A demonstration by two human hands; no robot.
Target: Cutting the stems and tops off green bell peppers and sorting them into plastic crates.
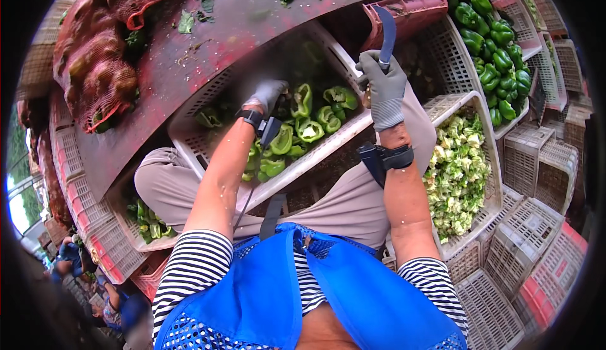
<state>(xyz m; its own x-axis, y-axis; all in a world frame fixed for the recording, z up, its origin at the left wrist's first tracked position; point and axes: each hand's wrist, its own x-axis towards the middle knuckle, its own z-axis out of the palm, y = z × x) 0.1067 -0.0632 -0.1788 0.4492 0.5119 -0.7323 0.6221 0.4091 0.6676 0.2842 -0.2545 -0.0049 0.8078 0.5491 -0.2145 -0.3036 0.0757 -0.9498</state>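
My right hand (382, 91), in a grey glove, is closed around the handle of a knife. The knife's curved blade (387, 33) points up and away from me. My left hand (268, 96), also gloved, is over a white crate (295, 176) across my lap; its fingers are blurred, so I cannot tell whether they grip anything. Cut green bell peppers (309, 130) lie in that crate, several with hollow insides facing up. Dark bands with small boxes sit on both wrists.
A crate of pale green pepper cores (459, 176) stands at my right, with whole green peppers (499, 59) beyond. Red mesh sacks (104, 66) rest on the dark metal table (208, 41). A pink crate (413, 12) tilts by its edge. Stacked crates (524, 236) line the right; people are at lower left.
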